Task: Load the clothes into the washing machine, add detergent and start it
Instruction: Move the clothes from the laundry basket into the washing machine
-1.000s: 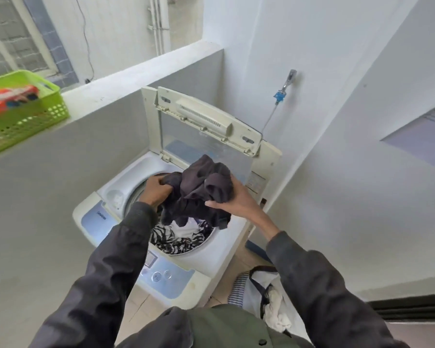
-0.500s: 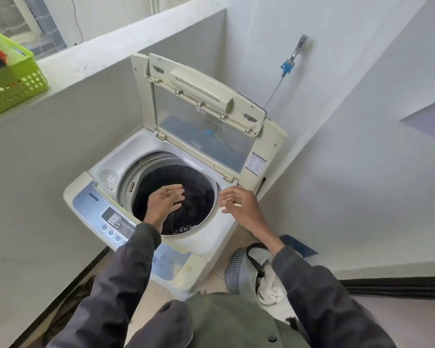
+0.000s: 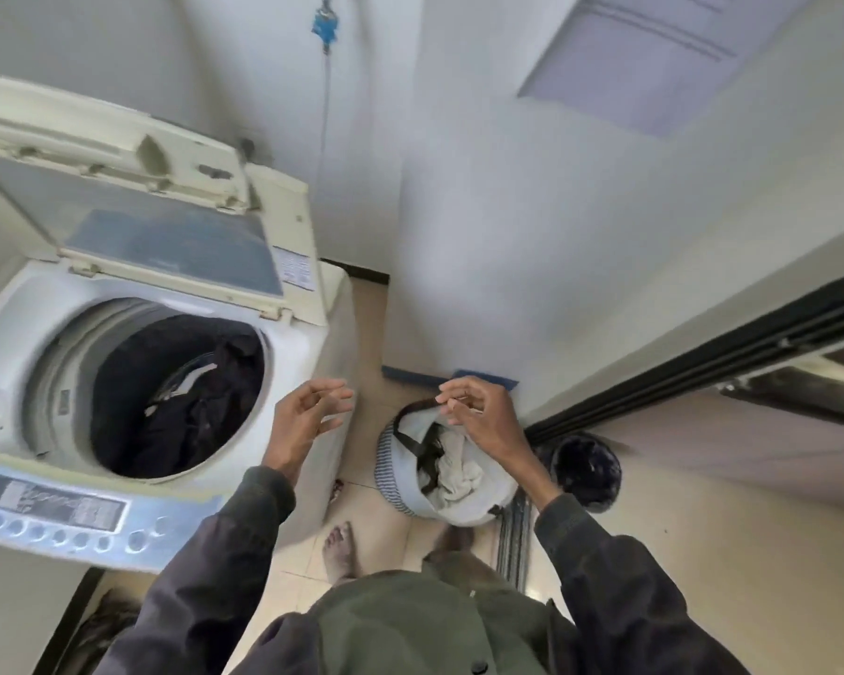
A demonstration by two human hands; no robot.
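One washing machine (image 3: pixel 303 362) stands at your ten o'clock, lid raised, dark clothes (image 3: pixel 176 397) already in its drum. Your left hand (image 3: pixel 308 411) hangs beside its rim, fingers loosely spread, holding nothing. Your right hand (image 3: pixel 483 416), fingers loosely curled and seemingly empty, hovers right above the laundry bag (image 3: pixel 391 470) on the floor (image 3: pixel 366 324) at your twelve o'clock, so it is the nearer one; pale clothes (image 3: pixel 459 475) lie inside, straight below.

Washing machine (image 3: pixel 293 355) cut by left edge, control panel (image 3: pixel 54 509) lettering blurred, laundry bag (image 3: pixel 394 479) rim partly behind right hand (image 3: pixel 483 421).
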